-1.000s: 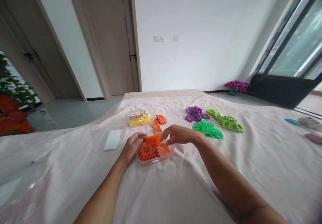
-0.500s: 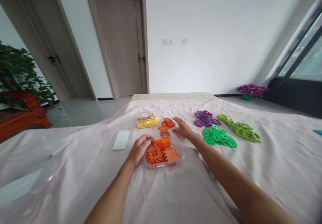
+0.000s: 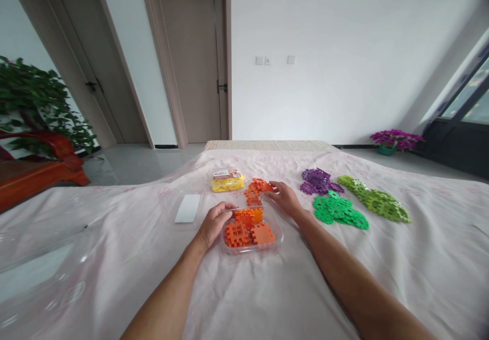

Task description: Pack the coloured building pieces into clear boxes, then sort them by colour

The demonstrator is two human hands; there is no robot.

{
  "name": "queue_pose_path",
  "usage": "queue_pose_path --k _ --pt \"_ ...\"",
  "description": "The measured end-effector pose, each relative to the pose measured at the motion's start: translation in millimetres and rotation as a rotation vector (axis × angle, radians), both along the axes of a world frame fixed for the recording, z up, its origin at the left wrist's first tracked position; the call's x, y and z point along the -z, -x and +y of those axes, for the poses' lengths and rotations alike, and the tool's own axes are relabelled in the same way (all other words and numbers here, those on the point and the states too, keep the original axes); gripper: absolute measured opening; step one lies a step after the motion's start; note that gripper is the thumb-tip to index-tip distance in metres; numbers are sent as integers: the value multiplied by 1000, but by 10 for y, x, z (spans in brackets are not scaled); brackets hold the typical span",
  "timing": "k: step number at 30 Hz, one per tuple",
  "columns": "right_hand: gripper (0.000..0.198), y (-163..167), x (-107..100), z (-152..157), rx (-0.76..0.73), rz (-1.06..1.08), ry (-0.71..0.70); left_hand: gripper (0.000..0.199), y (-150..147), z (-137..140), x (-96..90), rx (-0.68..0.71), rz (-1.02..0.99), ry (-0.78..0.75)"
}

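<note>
A clear plastic box sits in front of me with several orange building pieces in it, square with notched edges. My left hand grips its left back rim, thumb and fingers closed on the plastic. Just behind the box lies a small pile of orange notched pieces. At the right side of that pile, my right hand has its thumb and fingers around the edge of an orange piece. The hand partly hides that piece.
A lidded clear box of yellow pieces stands behind left, near a clear lid with a white label. Purple pieces, green pieces and lime-green pieces lie to the right. Another large clear plastic item lies left.
My right hand has closed in on the orange pile, from fingers apart beside it to fingers around a piece. The left hand stays on the box rim. The view has shifted slightly left.
</note>
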State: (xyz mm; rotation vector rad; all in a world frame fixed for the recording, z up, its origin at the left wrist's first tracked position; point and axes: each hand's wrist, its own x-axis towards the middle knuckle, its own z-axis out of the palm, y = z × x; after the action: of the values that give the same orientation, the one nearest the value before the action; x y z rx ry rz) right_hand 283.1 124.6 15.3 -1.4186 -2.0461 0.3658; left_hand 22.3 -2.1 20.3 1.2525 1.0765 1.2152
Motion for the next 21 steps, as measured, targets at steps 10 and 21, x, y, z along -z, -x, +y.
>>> queue_pose_path --k 10,21 --pt "46 368 -807 -689 -521 199 278 26 -3 18 34 -4 -6 -17" --pt "29 679 -734 -1082 -709 -202 85 32 19 -32 -45 70 2 -55"
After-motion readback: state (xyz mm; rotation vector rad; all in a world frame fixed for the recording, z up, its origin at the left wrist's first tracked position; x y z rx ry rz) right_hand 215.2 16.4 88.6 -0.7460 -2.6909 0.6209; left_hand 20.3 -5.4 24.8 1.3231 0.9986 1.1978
